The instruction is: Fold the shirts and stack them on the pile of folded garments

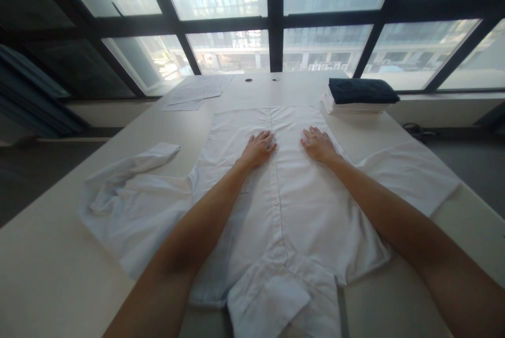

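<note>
A white button-up shirt (pixel 256 212) lies spread front side up, its collar toward me and its hem at the far end. The button strip runs down its middle. My left hand (pixel 259 149) rests flat on the cloth just left of that strip, fingers stretched forward. Right of the strip, my right hand (pixel 317 144) presses flat near the shirt's side edge, fingers spread. One sleeve lies crumpled and bent on the left; the other extends right, partly behind my right forearm. Some wrinkles show near the collar and right shoulder.
The shirt lies on a white table (pixel 51 254). A dark folded cloth (pixel 361 91) tops a stack of white folded items (pixel 355 109) at the back right. Printed paper sheets (pixel 197 91) lie at the back left. Large dark-framed windows (pixel 327 46) stand beyond the table.
</note>
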A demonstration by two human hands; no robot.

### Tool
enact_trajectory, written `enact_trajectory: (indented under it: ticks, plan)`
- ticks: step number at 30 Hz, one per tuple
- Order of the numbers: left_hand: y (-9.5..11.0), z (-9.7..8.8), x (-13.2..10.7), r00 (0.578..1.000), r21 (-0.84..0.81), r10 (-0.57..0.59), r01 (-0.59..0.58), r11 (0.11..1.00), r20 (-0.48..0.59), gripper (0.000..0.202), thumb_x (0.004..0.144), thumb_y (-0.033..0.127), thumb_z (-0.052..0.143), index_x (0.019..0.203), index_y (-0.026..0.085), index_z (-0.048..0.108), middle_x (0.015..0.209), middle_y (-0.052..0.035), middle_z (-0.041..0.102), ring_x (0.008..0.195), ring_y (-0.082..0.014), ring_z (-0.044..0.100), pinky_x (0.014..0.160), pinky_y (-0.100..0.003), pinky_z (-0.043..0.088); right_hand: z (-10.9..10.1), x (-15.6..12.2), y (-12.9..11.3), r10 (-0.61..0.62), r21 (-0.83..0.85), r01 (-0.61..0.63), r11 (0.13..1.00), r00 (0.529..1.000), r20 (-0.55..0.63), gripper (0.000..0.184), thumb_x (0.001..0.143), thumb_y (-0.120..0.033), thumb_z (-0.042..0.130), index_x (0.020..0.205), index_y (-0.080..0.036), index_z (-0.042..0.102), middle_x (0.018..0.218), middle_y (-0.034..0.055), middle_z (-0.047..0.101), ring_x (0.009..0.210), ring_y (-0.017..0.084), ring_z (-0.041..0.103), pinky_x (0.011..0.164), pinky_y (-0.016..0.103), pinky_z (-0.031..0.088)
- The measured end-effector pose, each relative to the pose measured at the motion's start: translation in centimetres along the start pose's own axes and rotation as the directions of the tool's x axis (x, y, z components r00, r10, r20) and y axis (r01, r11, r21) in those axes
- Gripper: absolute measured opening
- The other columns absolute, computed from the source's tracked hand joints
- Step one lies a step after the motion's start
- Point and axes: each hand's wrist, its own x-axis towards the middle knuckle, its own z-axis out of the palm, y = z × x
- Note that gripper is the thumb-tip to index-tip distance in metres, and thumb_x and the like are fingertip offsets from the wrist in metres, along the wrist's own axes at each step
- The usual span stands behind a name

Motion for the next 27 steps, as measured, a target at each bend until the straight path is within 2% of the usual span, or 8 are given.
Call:
enact_trajectory:
  ticks: [11,22,25,27]
  plan:
    - [-0.07,0.10,0.13,1.000,0.004,0.003,-0.003,1.000,-0.013,0.059,0.105,0.044,0.037,0.159,0.019,0.040,0.170,-0.0105,0.031,0.159,-0.0276,0.024,0.128,-0.052,0.018,0.13,-0.01,0.04,-0.011,0.001,0.011,1.000,1.000,-0.010,0.061,0.106,-0.041,0.030,0.158,-0.012,0.042,0.168,0.0187,0.034,0.156,0.031,0.028,0.126,0.054,0.023]
    - [0.00,0.15,0.02,1.000,0.003,-0.002,0.002,1.000,-0.007,0.058,0.106,0.044,0.038,0.159,0.022,0.039,0.170,-0.0097,0.031,0.159,-0.0262,0.023,0.129,-0.051,0.017,0.19,0.09,0.11,-0.007,-0.002,0.007,1.000,1.000,-0.011,0.060,0.106,-0.042,0.032,0.158,-0.014,0.043,0.168,0.0175,0.034,0.156,0.029,0.028,0.125,0.052,0.023]
    - [-0.13,0.04,0.29,1.000,-0.057,-0.010,0.010,0.998,-0.005,0.058,0.106,0.044,0.036,0.160,0.022,0.038,0.171,-0.0089,0.030,0.160,-0.0257,0.022,0.129,-0.051,0.016,0.09,0.01,0.04,-0.010,0.008,0.010,1.000,1.000,-0.009,0.061,0.106,-0.041,0.032,0.158,-0.013,0.042,0.168,0.0184,0.033,0.157,0.030,0.028,0.126,0.053,0.023]
    - [-0.63,-0.23,0.74,0.997,-0.185,-0.028,0.014,0.983,-0.070,0.059,0.107,0.045,0.035,0.160,0.021,0.038,0.171,-0.0084,0.030,0.160,-0.0229,0.021,0.129,-0.046,0.017,0.02,-0.05,-0.01,-0.013,0.010,0.014,1.000,1.000,-0.012,0.061,0.105,-0.041,0.032,0.158,-0.012,0.043,0.168,0.0188,0.034,0.156,0.030,0.029,0.126,0.053,0.023]
